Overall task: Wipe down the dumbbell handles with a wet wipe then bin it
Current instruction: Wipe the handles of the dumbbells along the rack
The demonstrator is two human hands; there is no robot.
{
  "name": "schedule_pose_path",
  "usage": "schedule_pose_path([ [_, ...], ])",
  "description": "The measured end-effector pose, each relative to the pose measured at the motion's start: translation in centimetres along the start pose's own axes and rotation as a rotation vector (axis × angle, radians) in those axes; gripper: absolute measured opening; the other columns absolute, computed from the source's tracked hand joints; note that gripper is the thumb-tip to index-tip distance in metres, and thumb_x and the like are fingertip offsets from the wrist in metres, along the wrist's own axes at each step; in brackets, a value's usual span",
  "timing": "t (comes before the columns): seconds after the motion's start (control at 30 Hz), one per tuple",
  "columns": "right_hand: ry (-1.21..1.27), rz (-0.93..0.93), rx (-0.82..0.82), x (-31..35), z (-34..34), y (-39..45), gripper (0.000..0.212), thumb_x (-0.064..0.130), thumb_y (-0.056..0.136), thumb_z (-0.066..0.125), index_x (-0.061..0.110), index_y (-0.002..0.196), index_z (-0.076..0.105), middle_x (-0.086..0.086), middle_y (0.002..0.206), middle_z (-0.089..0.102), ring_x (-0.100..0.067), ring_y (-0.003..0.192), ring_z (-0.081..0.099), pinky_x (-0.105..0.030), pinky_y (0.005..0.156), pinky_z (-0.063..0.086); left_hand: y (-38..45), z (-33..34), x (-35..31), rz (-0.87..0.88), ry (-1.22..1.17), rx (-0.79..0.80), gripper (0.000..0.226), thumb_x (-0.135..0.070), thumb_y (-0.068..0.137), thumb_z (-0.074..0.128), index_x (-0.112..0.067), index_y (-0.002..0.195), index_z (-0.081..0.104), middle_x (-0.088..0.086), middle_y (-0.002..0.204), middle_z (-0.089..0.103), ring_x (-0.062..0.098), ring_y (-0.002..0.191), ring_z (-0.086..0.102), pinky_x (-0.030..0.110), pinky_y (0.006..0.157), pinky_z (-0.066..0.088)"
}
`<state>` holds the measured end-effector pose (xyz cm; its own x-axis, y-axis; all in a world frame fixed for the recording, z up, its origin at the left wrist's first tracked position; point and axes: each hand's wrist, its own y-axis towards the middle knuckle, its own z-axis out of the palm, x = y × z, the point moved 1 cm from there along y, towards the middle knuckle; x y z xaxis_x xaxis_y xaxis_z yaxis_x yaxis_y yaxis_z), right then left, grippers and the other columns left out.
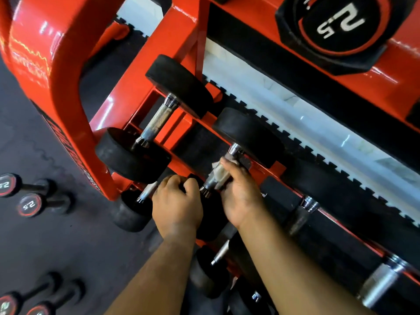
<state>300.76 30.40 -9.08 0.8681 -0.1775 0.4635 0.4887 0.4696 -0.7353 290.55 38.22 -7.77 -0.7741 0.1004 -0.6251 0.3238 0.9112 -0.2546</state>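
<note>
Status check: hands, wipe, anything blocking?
Right hand wraps white wet wipe round knurled steel dumbbell handle. Left hand grips that dumbbell's black near head. Nothing blocking.

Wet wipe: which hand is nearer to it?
Right. The right hand grips the wet wipe against a dumbbell handle on the red rack. The left hand is beside it, gripping that dumbbell's near head, clear of the wipe.

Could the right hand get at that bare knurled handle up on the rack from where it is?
Probably yes. The right hand is wiping the neighbouring handle, and the bare knurled handle lies open between its weights with nothing across it.
</note>
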Motion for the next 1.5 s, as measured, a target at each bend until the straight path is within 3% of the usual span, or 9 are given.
schedule_pose_path([
  [0.13,-0.053,0.053,-0.112,-0.6,0.7,0.4,0.044,0.025,0.073,0.083,0.011,0.108,0.061,-0.009,0.087,0.063,-0.02,0.073,0.065,-0.031,0.062,0.056,0.0,0.0,0.0,-0.003,0.027,0.02,0.035,-0.041,0.08,0.038,-0.021,0.079,0.067,-0.002,0.098,0.066,0.027,0.096,0.058,0.036,0.074,0.042],
  [0.27,-0.165,0.079,-0.111,0.1,1.9,2.8,0.021,0.022,0.089,0.071,0.011,0.077,0.057,-0.007,0.074,0.057,-0.019,0.065,0.059,-0.033,0.067,0.053,0.0,0.0,0.2,-0.014,0.028,0.037,0.039,-0.042,0.081,0.038,-0.021,0.084,0.07,-0.003,0.103,0.067,0.025,0.1,0.059,0.037,0.078,0.045],
  [0.4,-0.12,0.09,0.016,-0.2,0.2,0.7,0.029,0.029,0.082,0.075,0.009,0.101,0.062,-0.008,0.091,0.066,-0.023,0.086,0.065,-0.041,0.089,0.053,0.1,0.1,0.2,-0.018,0.025,0.04,0.038,-0.041,0.081,0.037,-0.019,0.084,0.069,-0.001,0.105,0.066,0.027,0.103,0.057,0.038,0.08,0.045],
  [0.53,-0.274,0.134,-0.01,-1.2,-1.3,-1.0,0.04,0.024,0.083,0.08,0.008,0.116,0.063,-0.015,0.105,0.074,-0.029,0.092,0.073,-0.039,0.076,0.058,0.0,0.0,0.0,-0.017,0.033,0.044,0.039,-0.04,0.081,0.037,-0.019,0.084,0.069,0.0,0.105,0.066,0.028,0.103,0.057,0.037,0.079,0.043],
  [0.83,-0.761,0.078,-0.085,-2.9,-1.6,-2.4,0.009,0.024,0.098,0.061,0.016,0.103,0.064,-0.01,0.103,0.075,-0.026,0.102,0.071,-0.05,0.096,0.055,0.1,0.0,-0.2,-0.053,0.051,0.074,0.049,-0.044,0.079,0.033,-0.019,0.094,0.072,0.003,0.116,0.066,0.029,0.111,0.056,0.039,0.089,0.046],
  [1.0,-0.889,-0.063,0.101,-0.4,-0.4,-7.5,0.029,0.008,0.103,0.05,0.029,0.107,0.068,0.014,0.099,0.074,0.003,0.092,0.068,-0.009,0.074,0.051,0.0,-0.1,-0.2,-0.059,0.042,0.082,0.05,-0.046,0.08,0.033,-0.02,0.096,0.072,0.002,0.118,0.065,0.028,0.114,0.055,0.043,0.093,0.048],
  [1.2,-1.914,-0.874,0.12,2.8,-0.4,-3.1,0.056,0.006,0.096,0.036,0.018,0.149,0.046,0.0,0.154,0.043,-0.016,0.145,0.035,-0.03,0.12,0.025,-0.1,-0.3,-0.3,-0.064,0.009,0.074,0.049,-0.046,0.082,0.032,-0.022,0.101,0.071,0.001,0.118,0.066,0.027,0.115,0.054,0.044,0.093,0.049],
  [1.33,-2.556,-0.814,0.248,0.4,-2.3,-1.6,0.067,0.019,0.092,0.023,0.021,0.158,0.025,-0.006,0.167,0.017,-0.027,0.155,0.005,-0.054,0.123,0.011,-0.1,-0.4,-0.3,-0.045,0.013,0.083,0.034,-0.039,0.092,0.043,-0.02,0.105,0.069,0.006,0.119,0.065,0.031,0.116,0.053,0.04,0.087,0.042],
  [1.5,-2.592,-0.793,0.497,0.4,-3.2,-3.4,0.074,0.013,0.086,0.037,0.026,0.158,0.023,0.006,0.167,0.014,-0.02,0.154,0.002,-0.052,0.122,0.018,0.0,-1.1,-0.5,-0.048,0.022,0.191,0.037,-0.04,0.095,0.045,-0.021,0.121,0.063,0.009,0.13,0.058,0.034,0.123,0.047,0.041,0.096,0.038],
])
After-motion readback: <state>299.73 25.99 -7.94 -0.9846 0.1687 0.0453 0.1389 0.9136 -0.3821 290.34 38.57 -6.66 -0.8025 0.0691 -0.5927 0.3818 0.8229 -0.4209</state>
